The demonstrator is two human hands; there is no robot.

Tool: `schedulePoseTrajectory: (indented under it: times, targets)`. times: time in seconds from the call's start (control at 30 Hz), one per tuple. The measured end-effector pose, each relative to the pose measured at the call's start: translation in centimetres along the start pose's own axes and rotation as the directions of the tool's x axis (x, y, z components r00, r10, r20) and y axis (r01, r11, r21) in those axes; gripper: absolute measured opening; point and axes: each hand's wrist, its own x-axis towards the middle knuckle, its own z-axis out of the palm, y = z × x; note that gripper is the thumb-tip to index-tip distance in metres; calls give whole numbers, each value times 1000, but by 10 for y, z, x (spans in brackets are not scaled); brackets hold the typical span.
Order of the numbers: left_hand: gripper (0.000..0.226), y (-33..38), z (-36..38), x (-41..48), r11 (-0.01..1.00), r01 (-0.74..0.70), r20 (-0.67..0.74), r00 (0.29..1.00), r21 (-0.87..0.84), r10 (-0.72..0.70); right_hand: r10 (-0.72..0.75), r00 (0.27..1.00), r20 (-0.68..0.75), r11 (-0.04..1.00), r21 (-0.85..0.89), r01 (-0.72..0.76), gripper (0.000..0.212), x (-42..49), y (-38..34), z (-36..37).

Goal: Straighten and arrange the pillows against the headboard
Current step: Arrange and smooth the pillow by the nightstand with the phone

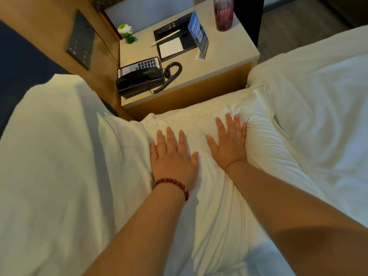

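Both of your hands lie flat on the white pillow in the middle of the view. Your left hand, with a red bead bracelet at the wrist, presses palm down with the fingers spread and nothing clasped; its little-finger edge touches the seam where a second white pillow leans up at the left. Your right hand is just as open, the grip holding nothing, palm sunk into the far half of the pillow so that the cloth bunches into creases around the fingertips.

The pillow you press on lies flat on the bed, its far edge just beside the front of the bedside bench. The left pillow stands tilted against the dark blue headboard (only a strip of it shows at the left edge). To the right, a rumpled white duvet touches the pillow's right end.

On the bench sit a black corded telephone, a notepad with a pencil just beside it, a remote control, a blue card stand, a small green figurine and a purple-tinted bottle. A dark switch panel is fixed to the wooden wall near the headboard.
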Motion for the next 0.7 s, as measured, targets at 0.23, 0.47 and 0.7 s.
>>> schedulePoseTrajectory:
  times: [0.23, 0.47, 0.7]
  targets:
    - [78, -19, 56, -19, 946, -12, -44, 999, -323, -3, -92, 977, 193, 957, -255, 141, 71, -96, 16, -66]
    - [73, -32, 95, -4, 871, -107, -120, 991, -479, 56, -6, 970, 242, 957, -280, 76, 72, -114, 51, -73]
    - [72, -26, 72, -15, 856, -60, -53, 998, -514, 38, 13, 959, 283, 964, -260, 64, 72, -117, 53, -72]
